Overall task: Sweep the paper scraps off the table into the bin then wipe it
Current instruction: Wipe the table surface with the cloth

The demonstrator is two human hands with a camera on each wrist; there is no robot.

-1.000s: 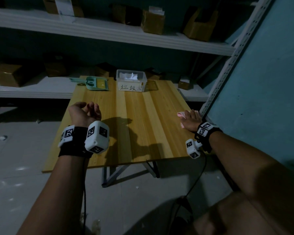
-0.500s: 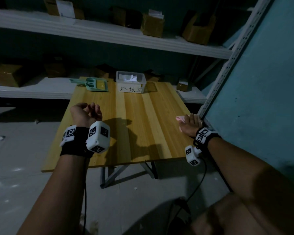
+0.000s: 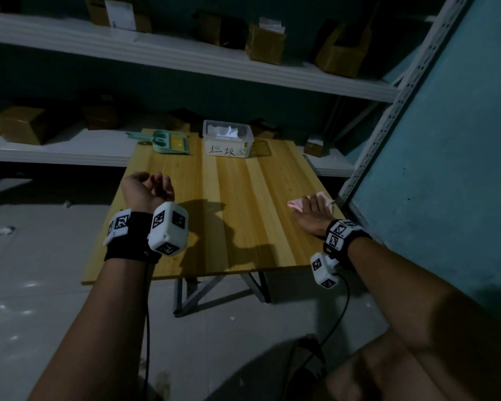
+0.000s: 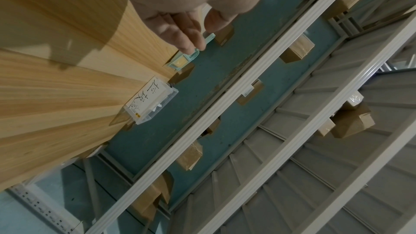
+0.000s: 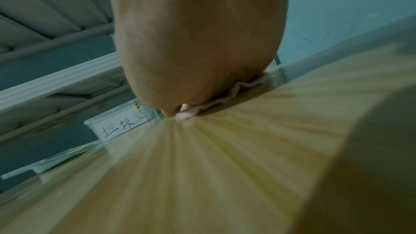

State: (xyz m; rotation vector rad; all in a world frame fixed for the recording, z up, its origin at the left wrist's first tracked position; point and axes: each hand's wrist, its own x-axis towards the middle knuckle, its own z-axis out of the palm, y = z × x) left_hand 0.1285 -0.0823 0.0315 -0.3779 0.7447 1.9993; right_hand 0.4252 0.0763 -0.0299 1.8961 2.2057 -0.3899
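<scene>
My right hand (image 3: 315, 209) lies flat on a pink cloth (image 3: 297, 203) and presses it onto the wooden table (image 3: 229, 212) near the right edge. In the right wrist view the palm (image 5: 198, 51) covers most of the cloth (image 5: 227, 100). My left hand (image 3: 148, 188) hovers over the table's left edge, fingers (image 4: 180, 31) loosely curled, holding nothing. A clear bin (image 3: 227, 138) with a handwritten label and white paper inside stands at the far edge. I see no scraps on the tabletop.
A mint-green dustpan (image 3: 171, 142) lies at the far left of the table, beside the bin. White shelves with cardboard boxes (image 3: 265, 43) run behind. A teal wall (image 3: 446, 169) and a metal upright stand close to the table's right edge.
The right hand has shifted slightly with the cloth along the right edge and lies flatter, with more cloth showing past its fingers. The left hand has barely moved.
</scene>
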